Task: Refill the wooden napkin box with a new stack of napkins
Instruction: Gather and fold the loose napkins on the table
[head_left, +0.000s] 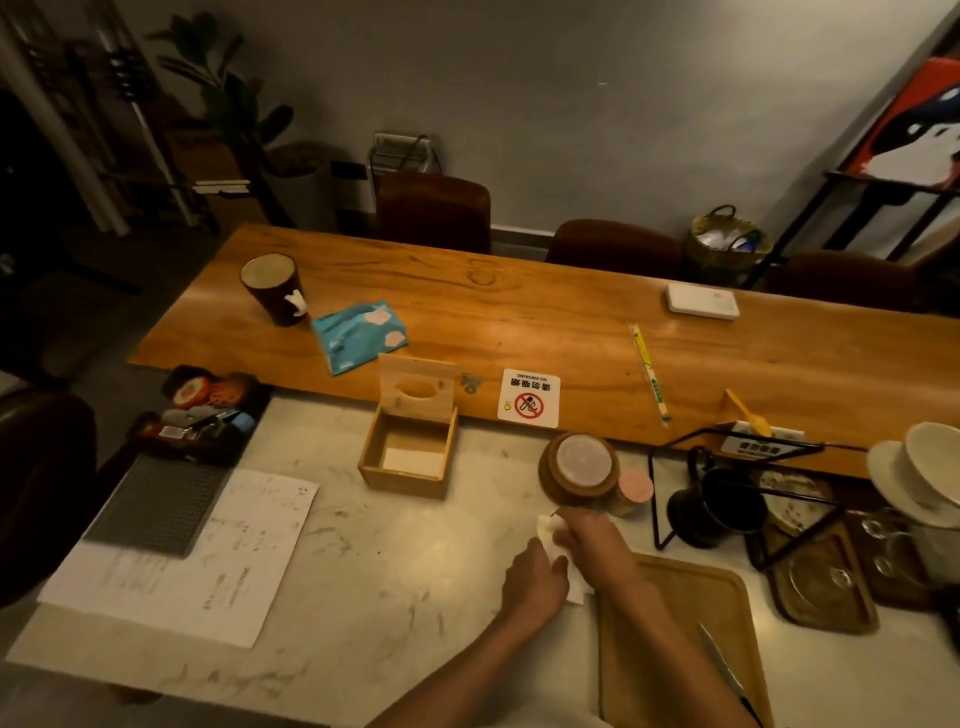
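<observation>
The wooden napkin box (382, 473) stands on the pale counter with its slotted lid (417, 387) tipped up at the back. A thin white layer lies on its floor. A teal soft pack of tissues (358, 335) lies on the wooden table behind the box. To the right of the box, both hands meet over a small white napkin (551, 535) near the counter's middle. My left hand (535, 582) pinches its lower part. My right hand (597, 540) grips its upper part.
A round wooden jar with a clear lid (581, 465) stands just beyond my hands. A wooden tray (675, 639) with a knife (719, 662) lies at the right. Paper sheets (208, 561), a black tray of small items (202, 410), a dark cup (275, 288) and a no-smoking sign (529, 397) are around.
</observation>
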